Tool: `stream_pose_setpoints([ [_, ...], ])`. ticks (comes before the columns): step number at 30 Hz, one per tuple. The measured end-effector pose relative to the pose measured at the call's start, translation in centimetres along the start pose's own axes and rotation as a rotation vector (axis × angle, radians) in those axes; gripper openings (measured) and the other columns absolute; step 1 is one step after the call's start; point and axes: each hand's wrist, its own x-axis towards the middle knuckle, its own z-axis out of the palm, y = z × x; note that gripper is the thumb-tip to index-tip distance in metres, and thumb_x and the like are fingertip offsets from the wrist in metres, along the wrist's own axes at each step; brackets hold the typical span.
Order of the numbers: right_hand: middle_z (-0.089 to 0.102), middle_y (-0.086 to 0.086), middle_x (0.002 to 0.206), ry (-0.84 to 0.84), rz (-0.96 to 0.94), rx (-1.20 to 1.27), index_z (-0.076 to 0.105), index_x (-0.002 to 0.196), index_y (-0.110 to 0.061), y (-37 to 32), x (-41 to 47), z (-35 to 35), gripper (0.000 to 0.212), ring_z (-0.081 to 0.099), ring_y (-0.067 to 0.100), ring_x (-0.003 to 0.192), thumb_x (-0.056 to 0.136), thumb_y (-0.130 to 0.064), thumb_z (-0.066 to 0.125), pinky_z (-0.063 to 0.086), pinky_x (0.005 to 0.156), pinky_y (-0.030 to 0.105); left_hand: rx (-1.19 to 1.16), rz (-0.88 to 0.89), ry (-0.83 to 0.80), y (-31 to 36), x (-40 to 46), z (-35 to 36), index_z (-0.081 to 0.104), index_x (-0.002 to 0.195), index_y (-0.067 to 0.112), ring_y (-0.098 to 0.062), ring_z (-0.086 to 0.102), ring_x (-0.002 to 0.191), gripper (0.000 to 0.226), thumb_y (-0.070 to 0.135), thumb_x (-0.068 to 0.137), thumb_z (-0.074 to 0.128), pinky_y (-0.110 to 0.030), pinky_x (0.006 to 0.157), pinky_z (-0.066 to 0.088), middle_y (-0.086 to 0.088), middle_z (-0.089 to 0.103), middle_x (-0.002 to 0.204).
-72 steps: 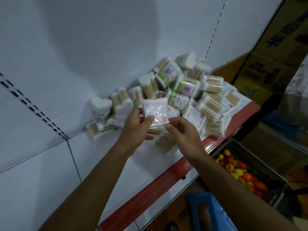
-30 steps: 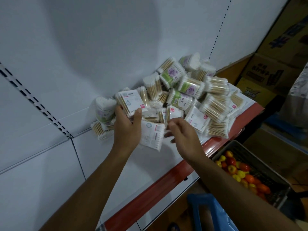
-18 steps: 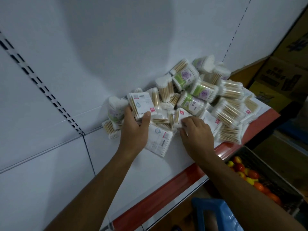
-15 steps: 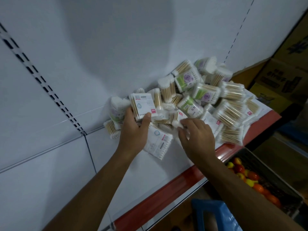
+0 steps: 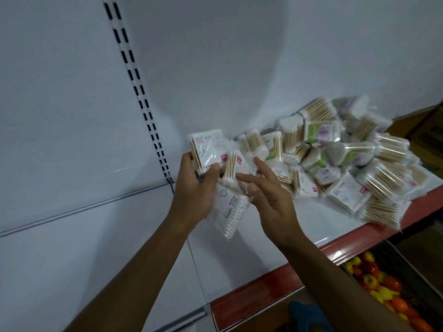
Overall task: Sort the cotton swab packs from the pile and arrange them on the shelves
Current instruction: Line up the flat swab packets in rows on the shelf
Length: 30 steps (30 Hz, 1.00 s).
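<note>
Since half a second ago your hands have come up off the pile and drawn left, and the view has swung that way too, so the pile of cotton swab packs (image 5: 340, 161) now sits to the right on the white shelf (image 5: 268, 233), against the back panel (image 5: 215, 68). Your left hand (image 5: 194, 188) grips several flat white packs (image 5: 208, 149) at once: one fans up above your fingers, and another hangs down below your palm, its row of white tips showing. Your thumb is curled over the front of the bundle. Your right hand (image 5: 268, 192) is loosely open just beside it, fingers spread and part straight, and a small pack of wooden-stemmed swabs (image 5: 232, 168) stands between the two hands; motion blur makes it impossible to tell whether your right fingertips actually pinch it or only touch it. The shelf carries a red front edge (image 5: 275, 281), and a slotted upright (image 5: 141, 97) runs down the panel to your left. Below the shelf at lower right, a dark crate of coloured fruit (image 5: 381, 283) is partly visible.
</note>
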Motion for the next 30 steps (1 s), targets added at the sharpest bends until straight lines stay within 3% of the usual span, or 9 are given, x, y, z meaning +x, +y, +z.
stream_pose_setpoints([
  [2, 0.044, -0.013, 0.148, 0.053, 0.091, 0.105, 0.074, 0.093, -0.047, -0.5, 0.6, 1.9, 0.017, 0.043, 0.007, 0.136, 0.086, -0.048, 0.059, 0.05, 0.102, 0.039, -0.018, -0.001, 0.043, 0.1, -0.4, -2.0, 0.05, 0.119, 0.021, -0.008, 0.072, 0.088, 0.026, 0.018, 0.096, 0.061, -0.026, 0.07, 0.059, 0.002, 0.069, 0.11],
  [4, 0.056, -0.011, 0.136, 0.104, 0.21, 0.244, 0.074, 0.087, -0.034, -1.0, 1.1, 3.9, 0.006, 0.057, 0.013, 0.124, 0.085, -0.031, 0.071, 0.052, 0.098, 0.047, -0.008, -0.016, 0.088, 0.3, -1.2, -3.9, 0.05, 0.12, 0.022, -0.007, 0.071, 0.088, 0.027, 0.02, 0.096, 0.061, -0.025, 0.07, 0.059, 0.004, 0.069, 0.111],
  [7, 0.067, 0.003, 0.119, 0.023, 0.398, 0.437, 0.062, 0.111, -0.014, -1.4, 1.7, 6.6, 0.03, 0.068, 0.018, 0.106, 0.084, -0.005, 0.073, 0.059, 0.081, 0.031, 0.005, -0.031, 0.184, 0.3, -2.8, -6.8, 0.049, 0.119, 0.027, -0.002, 0.07, 0.086, 0.027, 0.021, 0.096, 0.062, -0.021, 0.066, 0.057, 0.012, 0.067, 0.107],
  [9, 0.065, 0.01, 0.119, -0.089, 0.502, 0.563, 0.056, 0.118, -0.01, -1.6, 2.1, 8.6, 0.042, 0.066, 0.023, 0.108, 0.082, 0.003, 0.072, 0.057, 0.082, 0.03, 0.006, -0.047, 0.26, -0.1, -4.4, -9.0, 0.049, 0.117, 0.028, -0.006, 0.071, 0.088, 0.027, 0.019, 0.095, 0.063, -0.025, 0.07, 0.059, 0.01, 0.068, 0.108],
  [11, 0.068, 0.01, 0.113, -0.236, 0.563, 0.578, 0.057, 0.118, -0.01, -1.9, 2.0, 10.8, 0.042, 0.066, 0.026, 0.107, 0.081, 0.006, 0.071, 0.055, 0.087, 0.035, 0.041, -0.054, 0.324, -0.5, -6.2, -11.2, 0.05, 0.116, 0.027, -0.008, 0.071, 0.092, 0.027, 0.018, 0.095, 0.063, -0.026, 0.073, 0.059, 0.008, 0.069, 0.109],
  [14, 0.072, 0.003, 0.098, -0.364, 0.593, 0.571, 0.063, 0.111, -0.009, -3.2, 1.1, 14.0, 0.03, 0.07, 0.021, 0.094, 0.084, 0.005, 0.069, 0.055, 0.074, 0.03, 0.038, -0.051, 0.402, -0.7, -8.7, -14.4, 0.051, 0.115, 0.022, -0.006, 0.071, 0.088, 0.025, 0.014, 0.095, 0.062, -0.02, 0.067, 0.055, 0.009, 0.069, 0.105],
  [17, 0.068, 0.013, 0.108, -0.398, 0.666, 0.683, 0.062, 0.108, -0.009, -4.7, 0.0, 16.9, 0.027, 0.07, 0.026, 0.097, 0.086, 0.006, 0.066, 0.057, 0.079, 0.037, 0.063, -0.062, 0.481, -0.6, -10.8, -17.9, 0.049, 0.116, 0.023, -0.005, 0.071, 0.089, 0.026, 0.016, 0.095, 0.062, -0.02, 0.067, 0.056, 0.007, 0.068, 0.11],
  [23, 0.07, 0.008, 0.105, -0.353, 0.582, 0.641, 0.06, 0.113, -0.008, -7.3, -1.2, 24.0, 0.032, 0.073, 0.016, 0.089, 0.086, 0.006, 0.067, 0.057, 0.077, 0.029, 0.064, -0.014, 0.607, -1.4, -14.0, -26.4, 0.047, 0.116, 0.026, -0.012, 0.073, 0.09, 0.023, 0.016, 0.098, 0.057, -0.024, 0.076, 0.057, -0.001, 0.067, 0.119],
  [30, 0.074, -0.003, 0.098, -0.346, 0.389, 0.395, 0.063, 0.103, -0.01, -10.8, -4.0, 35.9, 0.024, 0.072, 0.013, 0.093, 0.084, 0.001, 0.071, 0.056, 0.071, 0.021, 0.045, 0.005, 0.556, -3.2, -14.7, -38.8, 0.047, 0.125, 0.025, -0.013, 0.073, 0.093, 0.031, 0.015, 0.098, 0.057, -0.025, 0.077, 0.058, 0.005, 0.067, 0.119],
])
